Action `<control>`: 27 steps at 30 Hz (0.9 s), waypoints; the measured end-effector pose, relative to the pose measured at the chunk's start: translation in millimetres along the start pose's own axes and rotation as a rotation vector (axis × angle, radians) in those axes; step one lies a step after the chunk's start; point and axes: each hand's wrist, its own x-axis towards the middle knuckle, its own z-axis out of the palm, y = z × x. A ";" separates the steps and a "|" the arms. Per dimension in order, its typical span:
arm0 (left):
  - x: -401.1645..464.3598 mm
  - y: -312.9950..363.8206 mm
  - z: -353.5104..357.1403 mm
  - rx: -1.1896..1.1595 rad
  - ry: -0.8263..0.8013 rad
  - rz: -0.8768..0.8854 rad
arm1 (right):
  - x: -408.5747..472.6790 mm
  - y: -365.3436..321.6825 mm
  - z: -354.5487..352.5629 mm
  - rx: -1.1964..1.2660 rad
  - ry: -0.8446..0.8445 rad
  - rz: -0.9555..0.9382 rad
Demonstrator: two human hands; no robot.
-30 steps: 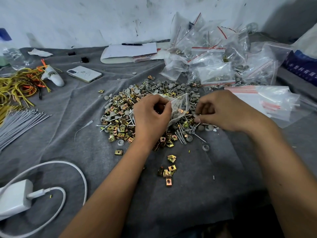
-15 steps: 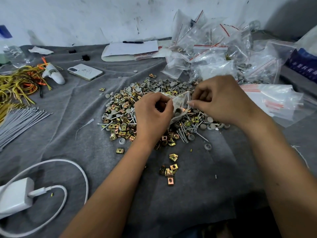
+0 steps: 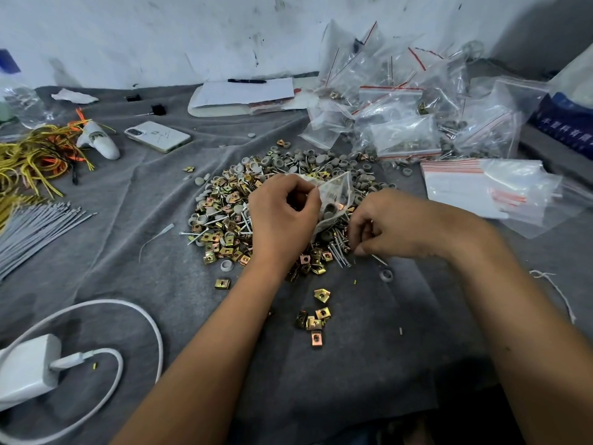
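Clear plastic bag [image 3: 335,191] pinched by left hand [image 3: 282,220] over hardware pile [image 3: 224,216]. At the pile's four o'clock, right hand [image 3: 401,226] curls narrow fingers onto screws [image 3: 337,252]; grip unclear.

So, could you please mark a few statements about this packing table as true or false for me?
1. The left hand holds a small clear bag above the hardware pile. True.
2. The right hand rests flat on the phone. False: its fingers curl round screws at the pile's near edge; the phone lies far to the left.
3. A pen lies on the papers by the wall. True.
4. The white charger sits among the filled bags. False: it lies at the near left, the bags at the far right.
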 end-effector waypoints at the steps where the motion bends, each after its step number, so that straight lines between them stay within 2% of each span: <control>1: 0.0 0.0 0.1 0.001 -0.001 0.002 | -1.4 0.2 -2.9 0.000 0.026 -0.020; 3: 0.2 -0.1 -0.2 0.001 -0.003 0.001 | -4.0 -0.4 -9.6 0.039 0.119 -0.079; 8: 0.9 -0.2 0.1 0.003 -0.014 0.006 | 0.7 -11.0 -12.0 0.205 0.504 -0.144; 17: 0.7 0.8 -1.2 -0.007 0.005 -0.012 | 1.1 3.8 -12.8 0.239 0.695 -0.067; 20: 0.6 0.6 -1.0 -0.012 0.003 -0.018 | 0.3 12.8 -13.1 0.188 0.602 -0.018; 24: 0.3 1.0 -1.3 -0.022 0.004 -0.023 | 2.9 17.6 -7.6 0.002 0.236 0.080; 27: 0.4 0.1 -1.5 -0.023 0.003 -0.021 | 7.0 19.1 -0.3 -0.061 0.199 0.117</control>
